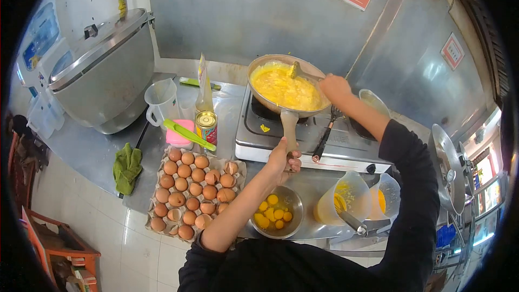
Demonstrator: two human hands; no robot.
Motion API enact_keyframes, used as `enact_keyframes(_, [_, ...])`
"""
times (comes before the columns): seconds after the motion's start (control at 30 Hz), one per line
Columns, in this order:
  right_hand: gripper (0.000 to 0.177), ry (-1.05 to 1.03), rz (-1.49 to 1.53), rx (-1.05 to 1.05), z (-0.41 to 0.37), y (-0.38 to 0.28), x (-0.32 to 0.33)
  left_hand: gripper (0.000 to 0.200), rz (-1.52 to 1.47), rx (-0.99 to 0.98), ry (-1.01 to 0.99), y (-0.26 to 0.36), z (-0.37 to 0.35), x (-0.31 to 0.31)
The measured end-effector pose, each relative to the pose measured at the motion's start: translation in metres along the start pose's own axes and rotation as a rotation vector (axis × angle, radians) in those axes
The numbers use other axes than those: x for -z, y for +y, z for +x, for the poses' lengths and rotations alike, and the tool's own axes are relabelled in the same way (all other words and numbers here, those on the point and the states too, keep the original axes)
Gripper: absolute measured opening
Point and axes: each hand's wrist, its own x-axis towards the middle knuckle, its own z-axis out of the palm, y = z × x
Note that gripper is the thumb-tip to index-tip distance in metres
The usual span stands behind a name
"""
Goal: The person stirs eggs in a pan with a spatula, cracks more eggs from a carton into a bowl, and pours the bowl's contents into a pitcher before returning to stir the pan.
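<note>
My left hand (pixel 281 159) is wrapped round the handle (pixel 289 125) of a frying pan (pixel 266 101), which sits tilted over the left burner of the gas stove (pixel 250 141). Soft, yellow scrambled egg (pixel 281 87) fills much of the pan. From the right side, my right hand (pixel 335 90) grips a spatula (pixel 309 77); its head rests in the egg near the far rim. Across the stove top beside the pan lies a utensil with a black handle (pixel 323 141). A scrap of egg (pixel 264 128) is on the stove.
An egg tray (pixel 241 168) with whole and cracked shells stands at left, beside a steel bowl (pixel 295 205) of raw eggs. Plastic jugs (pixel 324 208) with yellow residue and a whisk are at right. Green tongs (pixel 189 134), a can (pixel 206 130) and a large cooker (pixel 108 70) stand left.
</note>
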Motion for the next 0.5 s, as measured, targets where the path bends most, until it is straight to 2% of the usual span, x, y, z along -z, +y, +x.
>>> enact_keyframes(0.13, [0.015, 0.042, 0.044, 0.062, 0.008, 0.038, 0.022, 0.034, -0.023, 0.006, -0.002, 0.0, -0.007, -0.004])
enact_keyframes(0.2, [0.019, -0.175, 0.23, 0.066, 0.014, 0.057, 0.055, 0.034, -0.01, -0.013, 0.0, 0.001, -0.009, -0.004])
enact_keyframes(0.27, [0.023, -0.317, 0.265, 0.114, 0.015, 0.08, 0.096, 0.034, 0.002, -0.02, 0.005, 0.0, -0.009, -0.002])
enact_keyframes(0.33, [0.023, -0.493, 0.444, 0.266, 0.017, 0.113, 0.113, 0.035, 0.009, -0.028, -0.012, 0.0, -0.008, -0.002])
enact_keyframes(0.37, [0.023, -0.492, 0.446, 0.263, 0.013, 0.123, 0.119, 0.035, 0.011, -0.027, -0.012, 0.0, -0.007, -0.001])
enact_keyframes(0.43, [0.022, -0.644, 0.473, 0.275, 0.002, 0.132, 0.132, 0.036, 0.019, -0.025, -0.015, 0.0, -0.006, 0.0])
enact_keyframes(0.5, [0.022, -0.638, 0.481, 0.258, -0.009, 0.133, 0.114, 0.036, 0.017, -0.027, -0.018, 0.001, -0.007, -0.001])
